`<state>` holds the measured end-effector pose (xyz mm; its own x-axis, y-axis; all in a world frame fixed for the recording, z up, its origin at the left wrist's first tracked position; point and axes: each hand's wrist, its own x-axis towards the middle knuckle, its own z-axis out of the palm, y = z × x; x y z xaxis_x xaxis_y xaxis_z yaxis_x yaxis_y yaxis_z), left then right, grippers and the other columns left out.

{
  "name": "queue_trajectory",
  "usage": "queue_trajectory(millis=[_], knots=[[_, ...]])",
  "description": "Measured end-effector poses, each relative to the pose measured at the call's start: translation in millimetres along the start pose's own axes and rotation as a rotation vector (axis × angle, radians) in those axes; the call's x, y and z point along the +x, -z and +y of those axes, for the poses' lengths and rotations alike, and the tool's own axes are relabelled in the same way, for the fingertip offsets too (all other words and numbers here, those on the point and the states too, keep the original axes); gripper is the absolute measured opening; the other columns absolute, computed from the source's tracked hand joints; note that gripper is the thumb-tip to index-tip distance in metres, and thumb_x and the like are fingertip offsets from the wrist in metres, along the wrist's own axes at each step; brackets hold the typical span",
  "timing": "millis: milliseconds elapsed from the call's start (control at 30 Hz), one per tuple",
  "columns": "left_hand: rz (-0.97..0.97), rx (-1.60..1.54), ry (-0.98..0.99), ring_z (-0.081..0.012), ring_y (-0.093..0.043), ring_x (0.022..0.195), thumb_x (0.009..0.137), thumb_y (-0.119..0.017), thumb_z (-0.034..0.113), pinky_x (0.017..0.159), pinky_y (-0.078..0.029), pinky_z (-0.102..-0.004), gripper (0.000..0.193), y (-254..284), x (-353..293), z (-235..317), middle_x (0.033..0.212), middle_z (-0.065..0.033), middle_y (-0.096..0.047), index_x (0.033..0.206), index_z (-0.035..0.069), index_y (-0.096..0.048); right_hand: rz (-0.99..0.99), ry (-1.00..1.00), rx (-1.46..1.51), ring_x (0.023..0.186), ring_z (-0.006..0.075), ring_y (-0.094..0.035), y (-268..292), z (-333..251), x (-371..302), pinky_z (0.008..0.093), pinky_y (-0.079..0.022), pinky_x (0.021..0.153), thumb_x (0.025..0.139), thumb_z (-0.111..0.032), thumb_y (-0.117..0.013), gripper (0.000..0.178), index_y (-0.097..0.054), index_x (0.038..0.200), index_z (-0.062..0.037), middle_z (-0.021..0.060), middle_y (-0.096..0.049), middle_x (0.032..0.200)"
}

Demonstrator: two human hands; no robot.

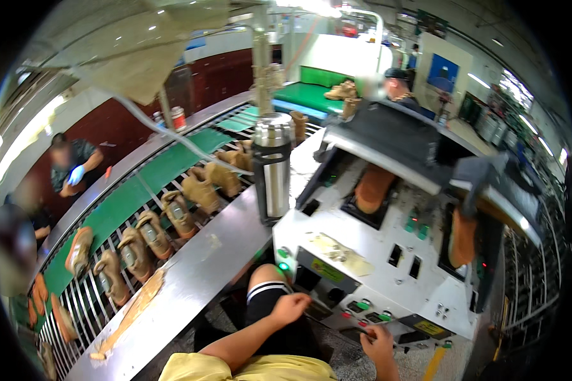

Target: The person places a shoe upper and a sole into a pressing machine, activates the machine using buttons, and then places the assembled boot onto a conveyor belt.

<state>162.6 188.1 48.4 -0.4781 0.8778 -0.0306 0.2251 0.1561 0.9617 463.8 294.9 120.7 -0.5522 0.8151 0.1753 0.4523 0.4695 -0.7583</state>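
Hovering near the white machine (372, 282), your left hand (291, 308) is loosely curled; your right hand (377, 344) bends beside the front buttons (363, 305). Whether either grips anything, I can't tell. Two brown soles (372, 190) sit in the machine's top; leftward, tan shoes (200, 192) line a conveyor (162, 166).

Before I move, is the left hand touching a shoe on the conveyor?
No, the left hand is by the front of the white machine, apart from the shoes on the conveyor.
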Motion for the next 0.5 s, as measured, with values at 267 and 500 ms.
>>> queue_trajectory(millis=[267, 500], knots=[[1.153, 0.212, 0.293, -0.0208, -0.062, 0.061, 0.085, -0.059, 0.014, 0.061, -0.049, -0.0313, 0.015, 222.3, -172.3, -87.5, 0.069, -0.0134, -0.065, 0.082, 0.003, -0.068, 0.433, 0.360, -0.459, 0.109, 0.0373, -0.054, -45.7, -100.5, 330.0, 0.0436, -0.041, 0.098, 0.079, -0.020, -0.068, 0.058, -0.048, 0.130, -0.0015, 0.0218, -0.056, 0.120], [1.486, -0.333, 0.196, -0.0079, -0.050, 0.057, 0.089, -0.052, 0.009, 0.051, -0.040, -0.0251, 0.018, 234.7, -233.8, -141.5, 0.061, -0.0021, -0.055, 0.075, 0.000, -0.060, -0.007, 0.119, -0.673, 0.117, 0.0295, -0.055, -36.4, -8.4, 572.2, 0.0400, -0.046, 0.096, 0.084, -0.050, -0.055, 0.058, -0.059, 0.122, -0.0057, 0.0184, -0.057, 0.127]])
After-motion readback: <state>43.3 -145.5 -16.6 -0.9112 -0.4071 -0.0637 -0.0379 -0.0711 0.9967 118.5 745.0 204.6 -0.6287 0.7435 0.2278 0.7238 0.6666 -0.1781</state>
